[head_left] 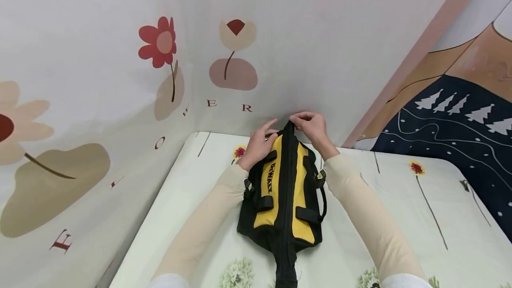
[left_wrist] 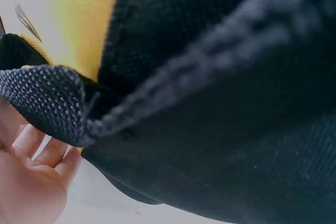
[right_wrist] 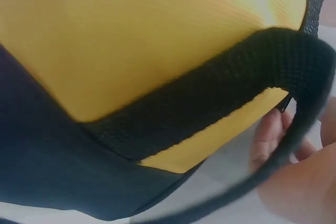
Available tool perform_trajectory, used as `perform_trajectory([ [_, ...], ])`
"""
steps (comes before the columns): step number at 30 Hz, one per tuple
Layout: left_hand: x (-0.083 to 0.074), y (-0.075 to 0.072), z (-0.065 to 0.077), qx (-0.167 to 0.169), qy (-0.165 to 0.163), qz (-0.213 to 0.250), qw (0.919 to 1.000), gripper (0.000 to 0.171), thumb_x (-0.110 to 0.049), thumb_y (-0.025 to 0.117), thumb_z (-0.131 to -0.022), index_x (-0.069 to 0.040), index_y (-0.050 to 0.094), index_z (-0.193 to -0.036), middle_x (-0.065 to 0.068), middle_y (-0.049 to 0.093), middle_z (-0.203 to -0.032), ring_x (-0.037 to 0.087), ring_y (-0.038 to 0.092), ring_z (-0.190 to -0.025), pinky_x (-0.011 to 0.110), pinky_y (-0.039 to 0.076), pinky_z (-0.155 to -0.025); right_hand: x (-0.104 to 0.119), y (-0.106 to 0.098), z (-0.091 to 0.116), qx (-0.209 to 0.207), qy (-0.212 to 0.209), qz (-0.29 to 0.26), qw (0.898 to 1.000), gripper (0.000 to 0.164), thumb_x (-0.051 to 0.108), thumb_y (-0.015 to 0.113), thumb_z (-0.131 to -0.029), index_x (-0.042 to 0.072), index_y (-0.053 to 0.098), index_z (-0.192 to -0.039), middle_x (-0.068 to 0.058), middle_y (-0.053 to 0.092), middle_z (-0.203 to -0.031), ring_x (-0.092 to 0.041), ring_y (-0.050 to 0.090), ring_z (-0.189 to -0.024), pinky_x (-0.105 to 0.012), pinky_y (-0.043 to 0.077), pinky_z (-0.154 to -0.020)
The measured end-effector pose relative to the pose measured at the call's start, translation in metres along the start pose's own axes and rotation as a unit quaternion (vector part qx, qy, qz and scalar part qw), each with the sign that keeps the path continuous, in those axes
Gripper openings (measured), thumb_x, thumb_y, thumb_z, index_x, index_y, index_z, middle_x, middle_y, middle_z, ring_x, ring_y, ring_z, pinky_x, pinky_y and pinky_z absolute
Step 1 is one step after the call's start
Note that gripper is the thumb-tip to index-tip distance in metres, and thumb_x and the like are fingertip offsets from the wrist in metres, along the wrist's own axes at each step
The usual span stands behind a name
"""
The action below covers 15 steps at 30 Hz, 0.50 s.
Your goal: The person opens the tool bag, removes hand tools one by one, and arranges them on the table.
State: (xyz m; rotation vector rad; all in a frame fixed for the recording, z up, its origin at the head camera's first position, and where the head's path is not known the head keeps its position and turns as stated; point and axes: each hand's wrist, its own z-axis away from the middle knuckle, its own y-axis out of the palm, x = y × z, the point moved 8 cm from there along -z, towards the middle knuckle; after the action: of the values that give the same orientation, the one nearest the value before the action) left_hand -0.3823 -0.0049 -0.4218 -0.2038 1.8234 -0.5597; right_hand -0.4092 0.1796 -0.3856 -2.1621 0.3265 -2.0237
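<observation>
A black and yellow tool bag [head_left: 268, 186] lies on the table with its closed top facing up, a black zipper band [head_left: 285, 190] running along its middle. At the bag's far end, my right hand [head_left: 314, 128] pinches the tip of that band between thumb and fingers. My left hand [head_left: 260, 145] rests at the far left corner, fingers loosely extended beside the bag. In the left wrist view its fingers [left_wrist: 50, 156] show just below a black webbing strap [left_wrist: 44, 95]. The right wrist view has a black handle strap [right_wrist: 199, 98] crossing in front of the right hand.
A white table cover [head_left: 400, 199] with printed flowers lies under the bag. Pale fabric walls [head_left: 304, 48] with flower prints stand close behind and at the left. A dark printed hanging [head_left: 452, 114] is at the right. A black end tab [head_left: 286, 270] reaches toward me.
</observation>
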Motion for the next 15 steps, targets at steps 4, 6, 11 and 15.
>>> perform_trajectory([
  [4,-0.0001,0.0001,-0.0013,-0.007,0.000,0.002,1.0000,0.055,-0.011,0.058,-0.116,-0.010,0.046,-0.170,0.017,0.075,-0.141,0.035,0.066,-0.137,0.051,0.048,-0.119,-0.0005,0.0021,-0.0007,0.021,0.026,0.005,0.999,0.035,0.020,0.078,-0.105,-0.006,0.078,-0.129,-0.016,0.073,-0.130,-0.009,0.070,-0.092,-0.039,0.061,-0.101],
  [6,-0.0004,0.0003,-0.0018,-0.007,0.000,0.003,1.0000,0.054,-0.011,0.058,-0.116,-0.010,0.047,-0.169,0.017,0.075,-0.140,0.035,0.066,-0.137,0.051,0.048,-0.118,-0.0009,0.0015,0.0000,0.025,0.039,0.002,0.999,0.035,0.018,0.077,-0.106,-0.007,0.077,-0.130,-0.018,0.071,-0.135,-0.009,0.070,-0.094,-0.042,0.059,-0.105],
  [11,-0.0016,-0.0001,-0.0023,-0.005,-0.003,0.003,1.0000,0.053,-0.010,0.058,-0.116,-0.009,0.050,-0.168,0.017,0.076,-0.138,0.036,0.070,-0.130,0.050,0.051,-0.113,-0.0012,-0.0009,0.0025,0.012,0.053,-0.019,0.998,0.026,0.012,0.076,-0.106,-0.007,0.078,-0.123,-0.013,0.073,-0.125,-0.012,0.070,-0.096,-0.047,0.057,-0.109],
  [15,-0.0016,-0.0010,-0.0022,-0.007,-0.011,0.000,0.9999,0.052,-0.008,0.059,-0.115,-0.009,0.051,-0.166,0.017,0.077,-0.137,0.035,0.074,-0.112,0.044,0.053,-0.102,0.0029,-0.0033,0.0050,-0.027,0.032,0.014,0.999,0.008,0.010,0.080,-0.103,0.002,0.082,-0.106,-0.002,0.075,-0.104,-0.013,0.070,-0.088,-0.051,0.059,-0.104],
])
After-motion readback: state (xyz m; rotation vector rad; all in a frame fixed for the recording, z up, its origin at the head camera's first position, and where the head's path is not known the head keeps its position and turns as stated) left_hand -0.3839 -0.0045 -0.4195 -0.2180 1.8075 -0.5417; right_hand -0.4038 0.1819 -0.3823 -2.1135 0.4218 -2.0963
